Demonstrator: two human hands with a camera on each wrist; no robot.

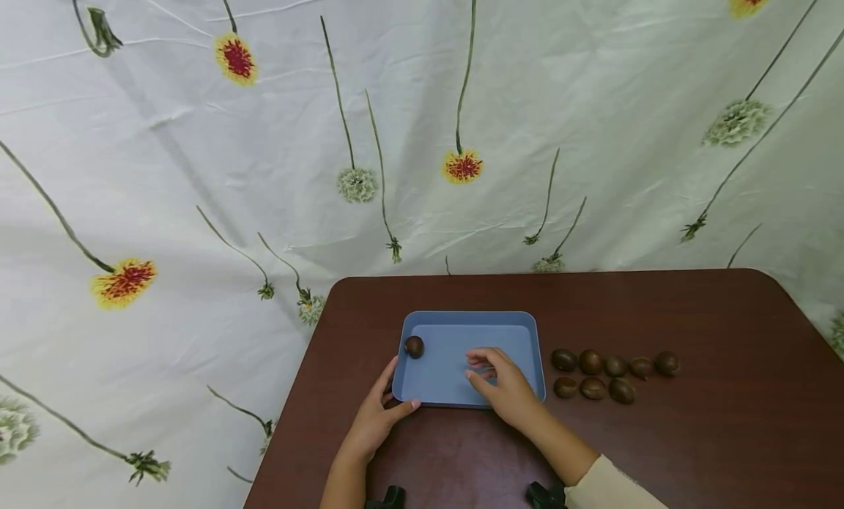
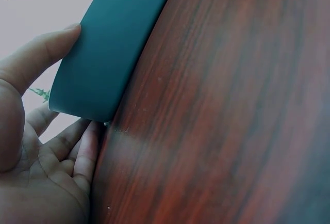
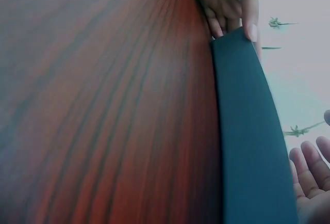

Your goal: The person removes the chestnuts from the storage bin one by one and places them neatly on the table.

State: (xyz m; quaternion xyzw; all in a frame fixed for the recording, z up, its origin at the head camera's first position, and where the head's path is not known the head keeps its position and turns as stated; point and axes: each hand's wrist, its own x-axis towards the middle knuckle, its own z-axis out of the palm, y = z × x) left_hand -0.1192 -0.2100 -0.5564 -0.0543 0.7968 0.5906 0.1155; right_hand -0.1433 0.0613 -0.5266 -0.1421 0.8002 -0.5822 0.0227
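A shallow blue rectangular tray (image 1: 461, 318) lies on the brown table, with one dark brown, round nut (image 1: 414, 346) near its left wall. My left hand (image 1: 374, 421) holds the tray's front left corner. In the left wrist view its thumb (image 2: 64, 41) lies against the tray's wall (image 2: 111, 48), and the other fingers bend in around the corner. Over the tray's right half hovers my right hand (image 1: 504, 388), thumb and fingers apart, nothing showing between them. The right wrist view has its loosely bent fingers (image 3: 308, 170) at the right edge, beyond the tray's wall (image 3: 252, 131).
Several brown nuts (image 1: 591, 362) lie in two rows on the table (image 1: 738, 362), just right of the tray. Behind the table's far edge hangs a white cloth (image 1: 409, 223) with flower prints. Black objects (image 1: 546, 496) show by both wrists at the bottom.
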